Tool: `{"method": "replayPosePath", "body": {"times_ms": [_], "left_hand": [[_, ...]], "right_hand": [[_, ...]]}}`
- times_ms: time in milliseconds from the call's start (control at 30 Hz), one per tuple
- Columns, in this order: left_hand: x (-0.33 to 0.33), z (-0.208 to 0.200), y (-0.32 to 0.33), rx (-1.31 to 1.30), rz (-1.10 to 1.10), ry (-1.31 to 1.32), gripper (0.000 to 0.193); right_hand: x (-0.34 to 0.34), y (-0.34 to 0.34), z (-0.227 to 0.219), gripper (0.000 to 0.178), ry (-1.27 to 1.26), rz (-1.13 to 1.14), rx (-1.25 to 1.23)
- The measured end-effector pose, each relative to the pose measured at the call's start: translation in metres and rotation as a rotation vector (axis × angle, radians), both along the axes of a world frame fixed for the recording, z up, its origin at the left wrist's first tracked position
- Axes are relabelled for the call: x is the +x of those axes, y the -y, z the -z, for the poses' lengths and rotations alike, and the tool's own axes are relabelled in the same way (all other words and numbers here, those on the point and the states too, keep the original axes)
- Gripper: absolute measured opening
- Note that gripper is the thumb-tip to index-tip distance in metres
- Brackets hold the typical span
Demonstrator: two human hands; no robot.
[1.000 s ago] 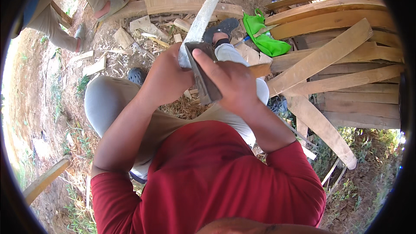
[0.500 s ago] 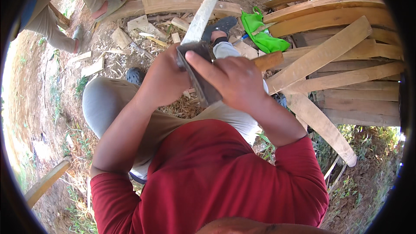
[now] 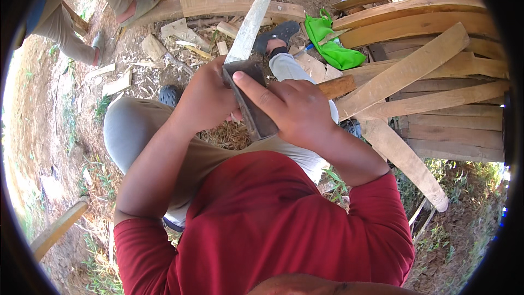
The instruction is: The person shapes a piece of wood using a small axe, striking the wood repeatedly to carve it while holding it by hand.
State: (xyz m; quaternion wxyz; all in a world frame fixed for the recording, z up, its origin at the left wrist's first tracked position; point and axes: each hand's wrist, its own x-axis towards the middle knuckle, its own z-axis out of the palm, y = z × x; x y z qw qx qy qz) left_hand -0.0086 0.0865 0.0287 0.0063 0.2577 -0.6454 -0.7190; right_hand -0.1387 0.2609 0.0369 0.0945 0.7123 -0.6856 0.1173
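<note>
My left hand (image 3: 204, 101) is closed round the lower end of a pale, tapering strip (image 3: 252, 24) pointing up and away; I cannot tell its material. Against its base lies the broad dark rectangular head of a hand tool (image 3: 252, 104). My right hand (image 3: 300, 110) grips this tool, forefinger stretched along the dark face, the other fingers curled and partly hidden. A brown wooden handle (image 3: 337, 87) sticks out to the right past the knuckles and seems to belong to the tool. Both hands are above my lap, close together.
Long curved boards (image 3: 415, 19) are stacked at the right, with loose slats (image 3: 406, 71) across them. A bright green bag (image 3: 330, 41) lies by my outstretched foot (image 3: 278, 35). Wood chips and offcuts (image 3: 183, 33) litter the ground. Another person's legs (image 3: 71, 38) stand far left.
The dark tool head has tilted slightly, showing more of its broad face, and sits a little lower. Both hands keep their grip and have barely shifted.
</note>
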Motion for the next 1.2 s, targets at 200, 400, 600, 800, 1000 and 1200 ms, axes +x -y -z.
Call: {"method": "replayPosePath", "body": {"times_ms": [200,400,600,800,1000,1200], "left_hand": [[0.005,0.021,0.007,0.369,0.041,-0.125,0.026],[0.006,0.018,-0.002,0.431,-0.041,-0.091,0.036],[0.002,0.029,-0.021,0.307,-0.007,-0.141,0.038],[0.002,0.025,-0.021,0.301,-0.042,-0.121,0.038],[0.013,0.032,-0.046,0.287,0.189,-0.019,0.048],[0.004,0.028,-0.019,0.344,0.001,-0.067,0.045]], "right_hand": [[-0.004,-0.001,0.0,0.094,0.344,0.064,-0.022],[0.004,-0.005,-0.002,0.078,0.456,0.048,-0.109],[-0.006,-0.012,0.031,0.085,0.238,0.093,-0.171],[-0.016,-0.007,0.031,0.082,0.149,0.053,-0.212],[-0.13,0.007,0.026,0.058,0.195,0.918,-0.175],[-0.109,-0.015,0.018,0.054,0.505,0.747,-0.318]]}}
